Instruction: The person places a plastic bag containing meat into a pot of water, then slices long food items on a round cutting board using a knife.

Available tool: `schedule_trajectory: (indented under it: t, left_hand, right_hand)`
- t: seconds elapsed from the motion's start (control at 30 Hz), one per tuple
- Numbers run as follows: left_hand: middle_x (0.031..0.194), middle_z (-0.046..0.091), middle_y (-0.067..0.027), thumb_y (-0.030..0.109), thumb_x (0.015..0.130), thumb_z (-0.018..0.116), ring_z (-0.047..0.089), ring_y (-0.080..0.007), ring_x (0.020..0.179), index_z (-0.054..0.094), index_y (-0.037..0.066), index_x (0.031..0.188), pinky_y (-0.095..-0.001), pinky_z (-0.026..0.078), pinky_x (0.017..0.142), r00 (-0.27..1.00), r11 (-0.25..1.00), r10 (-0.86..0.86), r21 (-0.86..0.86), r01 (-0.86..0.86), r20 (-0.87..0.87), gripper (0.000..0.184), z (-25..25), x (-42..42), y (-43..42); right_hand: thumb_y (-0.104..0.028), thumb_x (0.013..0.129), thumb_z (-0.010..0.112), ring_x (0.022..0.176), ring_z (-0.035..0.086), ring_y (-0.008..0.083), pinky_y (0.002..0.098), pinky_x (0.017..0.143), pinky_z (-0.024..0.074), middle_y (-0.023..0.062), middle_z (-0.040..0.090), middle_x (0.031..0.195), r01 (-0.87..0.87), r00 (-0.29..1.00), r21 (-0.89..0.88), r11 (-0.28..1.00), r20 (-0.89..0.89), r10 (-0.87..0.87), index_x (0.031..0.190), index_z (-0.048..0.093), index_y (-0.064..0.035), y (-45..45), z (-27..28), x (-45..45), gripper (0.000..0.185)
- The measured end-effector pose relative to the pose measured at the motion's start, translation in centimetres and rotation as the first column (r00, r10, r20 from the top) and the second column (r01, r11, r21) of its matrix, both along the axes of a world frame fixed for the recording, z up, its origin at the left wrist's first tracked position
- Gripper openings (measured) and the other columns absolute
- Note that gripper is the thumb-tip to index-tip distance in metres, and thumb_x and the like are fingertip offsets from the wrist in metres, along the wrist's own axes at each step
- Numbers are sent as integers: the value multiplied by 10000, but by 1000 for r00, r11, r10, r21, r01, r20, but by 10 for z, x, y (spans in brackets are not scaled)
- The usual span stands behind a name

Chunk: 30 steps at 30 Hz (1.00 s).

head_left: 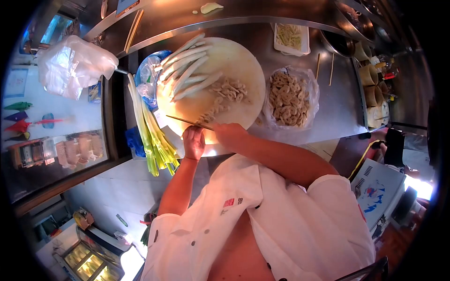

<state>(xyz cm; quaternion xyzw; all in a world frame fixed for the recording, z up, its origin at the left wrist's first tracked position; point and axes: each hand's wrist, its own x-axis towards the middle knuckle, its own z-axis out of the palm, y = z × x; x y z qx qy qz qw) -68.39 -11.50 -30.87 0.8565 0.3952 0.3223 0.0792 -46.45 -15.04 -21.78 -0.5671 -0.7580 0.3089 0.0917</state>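
Grey steel kitchen counter (338, 108) under a round cream chopping board (251, 58). Right hand (230, 135) clamped on a long dark knife (187, 122); blade slanting forward-left between the nearer left hand (193, 138), fingers bunched, contents hidden, and small curled beige slices (231, 90) just beyond, on the board.

Knife (188, 122) in right grip (229, 134), round board (247, 63)

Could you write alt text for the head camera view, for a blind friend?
A person in a white jacket holds a knife in the right hand, the left hand close beside it, at a round board. Pale slices and white stalks lie there; a clear bag of slices sits to the right, green-ended stalks left.
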Motion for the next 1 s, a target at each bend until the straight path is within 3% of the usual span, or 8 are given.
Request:
schedule_trajectory:
  t: [0.1,0.17,0.23,0.4,0.6,0.8,0.87,1.0]
  left_hand:
    - [1135,680,-102,-13,824,703,643,-345,1032,664,92,1176,-464,495,908,1000,1000,-9,-13,9,-22,370,12,0,-1]
    - [1137,680,-102,6,833,708,640,-346,1037,663,86,1180,-469,483,918,1000,1000,-7,-12,7,-28,359,22,-2,1]
    - [1123,676,-103,46,850,717,636,-336,1046,662,77,1187,-473,448,948,970,981,192,35,-189,-147,344,28,-8,-1]
    - [1163,677,-90,106,869,739,618,-313,1106,665,119,1211,-461,427,967,989,991,100,-76,-108,-111,350,29,3,6]
    - [1177,687,-65,92,852,760,634,-311,1084,667,137,1191,-460,437,969,999,999,2,-35,-4,-40,355,28,40,2]
    - [1160,676,-62,70,835,760,631,-296,1069,676,139,1158,-452,445,935,999,1000,-26,7,26,-40,341,12,33,-5]
    - [1163,668,-58,51,834,744,631,-294,1063,672,134,1165,-449,446,924,999,999,-32,4,32,-7,349,6,35,-1]
    - [1186,664,-63,42,838,729,635,-297,1078,658,127,1191,-453,448,928,998,999,-39,-3,39,-51,370,9,35,1]
  right_hand:
    - [-98,906,621,841,750,363,454,698,597,186,738,875,39,997,-78,996,67,-34,1082,593,-31,6,7,3,190]
    - [-142,923,614,853,744,383,489,729,589,196,741,877,61,997,-109,992,-50,-67,1077,627,-47,4,6,14,181]
    - [-169,939,599,861,737,401,513,747,579,204,741,886,98,993,-143,985,-57,-108,1069,640,-47,-4,0,29,183]
    - [-212,989,571,856,692,459,548,743,545,242,714,910,178,982,-212,961,-22,-187,1000,633,-19,-16,6,80,203]
    - [-234,996,518,888,704,461,566,802,551,257,720,908,283,958,-154,947,4,-286,1037,622,-17,-11,35,104,243]
    - [-174,980,528,874,726,445,549,757,569,237,733,913,204,977,-192,960,109,-186,1052,598,-6,-21,39,89,196]
    - [-243,1015,548,819,708,423,546,715,556,201,717,864,186,979,-98,978,99,-177,1002,590,-40,-33,21,79,208]
    - [-259,1026,535,821,724,412,538,707,570,191,725,871,144,973,-176,974,205,-106,1016,582,-46,-43,43,68,218]
